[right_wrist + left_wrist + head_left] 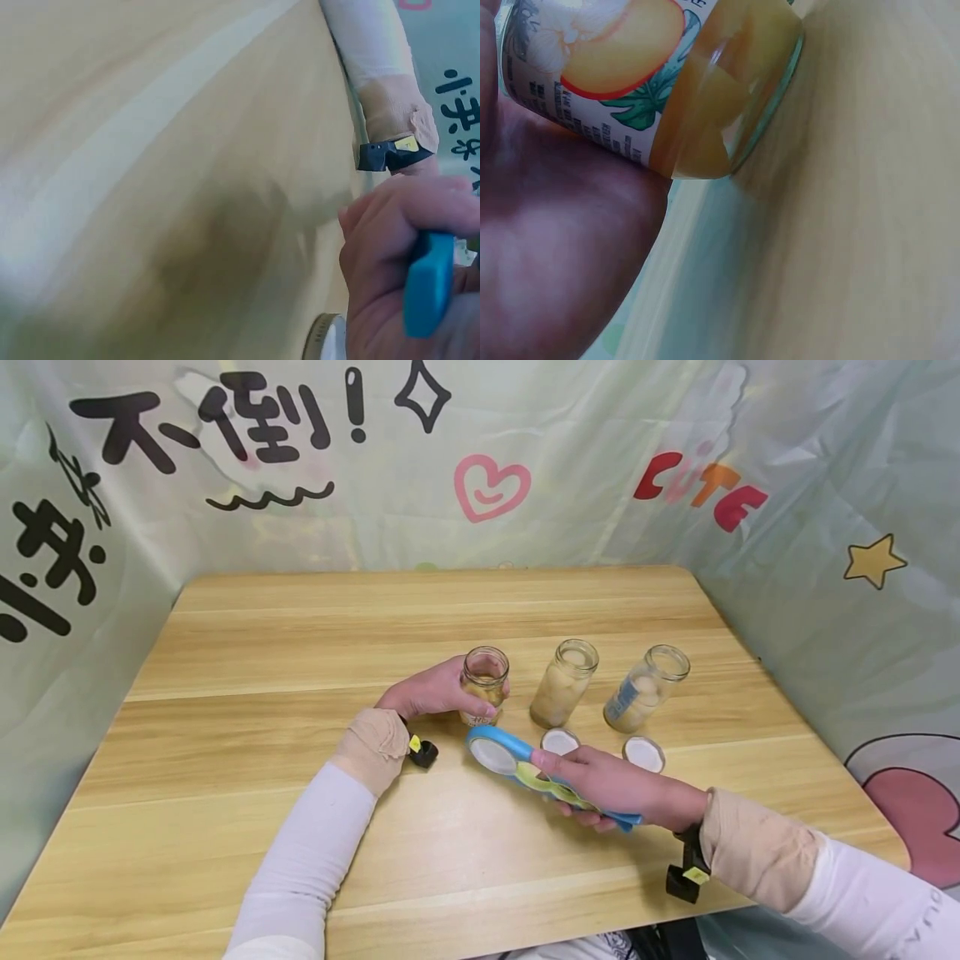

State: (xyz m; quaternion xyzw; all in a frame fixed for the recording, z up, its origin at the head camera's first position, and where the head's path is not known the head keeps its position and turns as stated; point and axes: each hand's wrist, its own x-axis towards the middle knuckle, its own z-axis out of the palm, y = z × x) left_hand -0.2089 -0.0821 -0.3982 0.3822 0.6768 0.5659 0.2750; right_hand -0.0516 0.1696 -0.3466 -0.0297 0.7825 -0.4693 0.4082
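My left hand grips an open glass jar standing on the table. In the left wrist view, yellow-orange fruit pieces show through the glass beside a label with a peach picture. My right hand holds a blue and green jar opener by its handle, slanted, its far end close to the front of that jar. A round whitish lid sits in the opener's end loop. Fingers wrap the blue handle in the right wrist view.
Two more open jars of pale fruit, a middle jar and a right jar, stand to the right. In front of them a lid and another lid lie white side up. The wooden table meets printed cloth walls.
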